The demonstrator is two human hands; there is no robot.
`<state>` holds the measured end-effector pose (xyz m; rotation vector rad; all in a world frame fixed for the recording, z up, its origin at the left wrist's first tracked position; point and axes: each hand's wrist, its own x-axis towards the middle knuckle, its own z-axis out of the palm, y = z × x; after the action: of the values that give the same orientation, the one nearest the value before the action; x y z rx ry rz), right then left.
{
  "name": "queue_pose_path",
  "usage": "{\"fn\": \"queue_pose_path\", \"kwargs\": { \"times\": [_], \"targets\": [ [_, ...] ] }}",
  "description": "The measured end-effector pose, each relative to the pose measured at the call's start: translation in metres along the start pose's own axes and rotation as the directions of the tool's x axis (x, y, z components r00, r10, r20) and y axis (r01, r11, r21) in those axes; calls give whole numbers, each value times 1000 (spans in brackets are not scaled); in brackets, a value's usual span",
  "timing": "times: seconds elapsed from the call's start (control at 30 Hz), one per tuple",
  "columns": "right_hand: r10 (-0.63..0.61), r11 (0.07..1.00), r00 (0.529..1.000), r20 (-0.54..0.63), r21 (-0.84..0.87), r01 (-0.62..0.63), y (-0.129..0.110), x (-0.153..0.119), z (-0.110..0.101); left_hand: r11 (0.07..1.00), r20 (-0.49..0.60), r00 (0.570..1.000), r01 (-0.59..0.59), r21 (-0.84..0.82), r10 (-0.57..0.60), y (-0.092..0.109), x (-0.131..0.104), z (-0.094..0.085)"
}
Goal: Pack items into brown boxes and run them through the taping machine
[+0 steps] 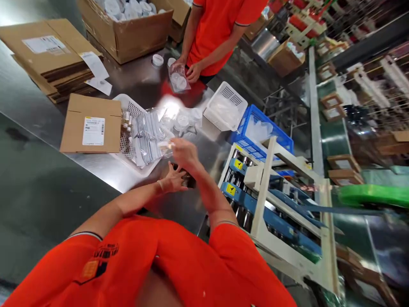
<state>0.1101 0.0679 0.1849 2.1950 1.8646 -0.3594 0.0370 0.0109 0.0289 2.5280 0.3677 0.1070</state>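
Note:
My right hand (pixel 184 152) is closed, fingers curled together, beside the right end of a white perforated basket (pixel 145 171). Something small and pale shows at its fingertips; blur hides what it is. Just below it, my left hand (pixel 174 179) has its fingers spread low over the metal table (pixel 179 209), near a dark brownish item that my arm partly covers. In the basket lies a row of flat white packets in clear plastic (pixel 147 137), with small vials (pixel 127 119) at their left.
A labelled carton (pixel 73 123) stands left of the basket, flattened cardboard (pixel 41 55) behind it. Across the table, a co-worker's hands (pixel 193 72) hold a clear bag with white-lidded jars. A white basket (pixel 228 102), blue crate (pixel 255 132) and roller machine (pixel 265 192) are to the right.

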Motion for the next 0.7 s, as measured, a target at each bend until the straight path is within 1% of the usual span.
{"fn": "queue_pose_path", "kwargs": {
  "times": [0.03, 0.07, 0.1, 0.13, 0.17, 0.2, 0.27, 0.3, 0.33, 0.37, 0.4, 0.43, 0.47, 0.5, 0.53, 0.57, 0.6, 0.63, 0.67, 0.7],
  "targets": [
    [92, 994, 996, -10, -62, -93, 27, -29, -4, 1000, 27, 1000, 0, 8, 0, 0, 0, 0],
    [180, 977, 984, 10, -115, -177, 50, -54, -3, 1000, 52, 999, 3, 18, -4, 0, 1, -1],
    [255, 956, 966, 50, -160, -244, 68, -74, 3, 1000, 71, 997, 6, 31, -8, 0, 1, -2],
    [306, 940, 946, 109, -191, -282, 80, -89, 14, 999, 83, 996, 7, 43, -11, 1, 1, -3],
    [337, 931, 925, 173, -206, -301, 86, -97, 28, 999, 89, 996, 7, 52, -12, 1, 1, -4],
    [351, 929, 908, 228, -206, -307, 87, -101, 45, 998, 90, 996, 6, 58, -11, 2, 1, -6],
    [341, 938, 890, 303, -169, -302, 80, -97, 75, 997, 98, 995, 8, 75, -16, 2, 0, -7],
    [317, 948, 888, 334, -135, -288, 76, -92, 86, 996, 101, 995, 12, 84, -21, 2, -1, -7],
    [290, 957, 886, 362, -104, -271, 72, -86, 92, 995, 107, 994, 16, 94, -26, 2, -1, -7],
    [265, 964, 884, 385, -78, -255, 70, -78, 94, 995, 112, 993, 19, 102, -31, 2, -2, -7],
    [245, 968, 888, 389, -56, -243, 71, -70, 90, 994, 112, 993, 22, 105, -34, 2, -2, -7],
    [241, 969, 903, 355, -36, -244, 74, -59, 82, 994, 107, 994, 22, 103, -33, 2, -2, -6],
    [248, 967, 929, 274, -10, -255, 78, -46, 71, 995, 104, 994, 19, 96, -29, 2, -1, -6],
    [255, 964, 954, 154, 35, -264, 82, -29, 60, 996, 103, 994, 19, 89, -28, 3, -1, -6],
    [246, 963, 969, 21, 108, -247, 84, -8, 49, 996, 100, 994, 23, 85, -32, 3, 0, -5],
    [223, 960, 970, -100, 196, -200, 83, 16, 39, 996, 97, 994, 32, 87, -40, 4, 1, -5],
    [194, 949, 964, -183, 282, -138, 80, 43, 33, 995, 102, 994, 38, 91, -48, 5, 1, -4],
    [167, 930, 962, -215, 359, -81, 73, 71, 31, 994, 111, 992, 44, 96, -54, 6, 2, -4],
    [159, 906, 966, -203, 419, -61, 63, 98, 32, 994, 117, 991, 47, 98, -58, 6, 3, -2],
    [166, 883, 970, -175, 464, -68, 52, 122, 36, 994, 118, 991, 43, 96, -55, 6, 3, -1]
  ]
}}
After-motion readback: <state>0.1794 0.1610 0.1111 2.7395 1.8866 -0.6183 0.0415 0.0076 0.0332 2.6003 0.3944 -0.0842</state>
